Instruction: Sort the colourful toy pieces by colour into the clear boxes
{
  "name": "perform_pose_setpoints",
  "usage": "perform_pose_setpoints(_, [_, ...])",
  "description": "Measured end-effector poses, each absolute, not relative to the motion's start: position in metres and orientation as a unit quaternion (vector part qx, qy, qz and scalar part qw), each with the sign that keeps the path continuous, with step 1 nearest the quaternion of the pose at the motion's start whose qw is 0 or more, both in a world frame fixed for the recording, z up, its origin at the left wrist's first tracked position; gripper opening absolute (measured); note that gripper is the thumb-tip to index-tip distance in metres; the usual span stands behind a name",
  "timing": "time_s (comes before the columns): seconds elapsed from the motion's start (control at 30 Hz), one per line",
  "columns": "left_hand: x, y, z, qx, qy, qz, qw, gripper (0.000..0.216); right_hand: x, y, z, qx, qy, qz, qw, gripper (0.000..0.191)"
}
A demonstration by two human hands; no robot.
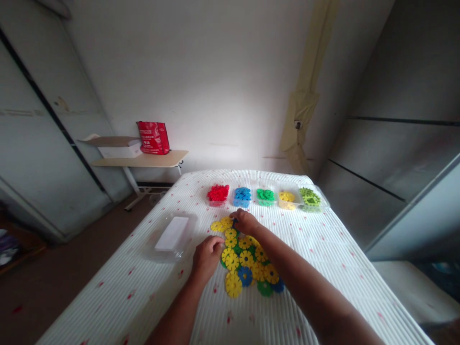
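Observation:
A loose pile of notched plastic building discs, mostly yellow with some blue and green, lies on the cloth-covered table. My left hand is at the pile's left edge, its fingers curled with thumb and forefinger close together; whatever is between them is too small to make out. Over the far end of the pile, my right hand reaches with bent fingers. A blue disc shows just under those fingertips, partly covered, and I cannot tell whether it is gripped. Yellow discs lie beside it.
Behind the pile, a clear divided tray holds red, blue, green, yellow and lime pieces. To the left lies a clear plastic lid with a white label. A side table against the wall carries a red bag and a box.

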State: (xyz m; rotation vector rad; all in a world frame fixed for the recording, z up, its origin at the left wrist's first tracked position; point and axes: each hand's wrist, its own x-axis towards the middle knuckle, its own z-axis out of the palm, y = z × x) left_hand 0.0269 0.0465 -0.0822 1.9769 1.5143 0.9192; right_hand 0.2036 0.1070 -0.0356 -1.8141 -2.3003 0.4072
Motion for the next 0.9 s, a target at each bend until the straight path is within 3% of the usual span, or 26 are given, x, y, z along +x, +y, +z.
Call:
perform_pose_setpoints(0.23, [0.027,0.047,-0.084,0.725,0.558,0.325,0.239,0.02,0.235,0.101,-0.036,-0.658,-0.738,0.131,0.076,0.028])
perform_pose_setpoints(0.43, [0.033,0.039,-0.075,0.774,0.53,0.296,0.18,0.045,0.253,0.097,-0.037,-0.682,-0.713,0.128,0.099,0.022])
perform_pose_setpoints(0.6, [0.044,0.028,-0.064,0.809,0.528,0.228,0.117,0.037,0.249,0.092,-0.037,-0.679,-0.715,0.119,0.114,0.019])
perform_pose_setpoints(0.9, [0.046,0.032,-0.069,0.805,0.551,0.211,0.056,0.025,0.247,0.084,-0.036,-0.665,-0.734,0.115,0.078,0.04])
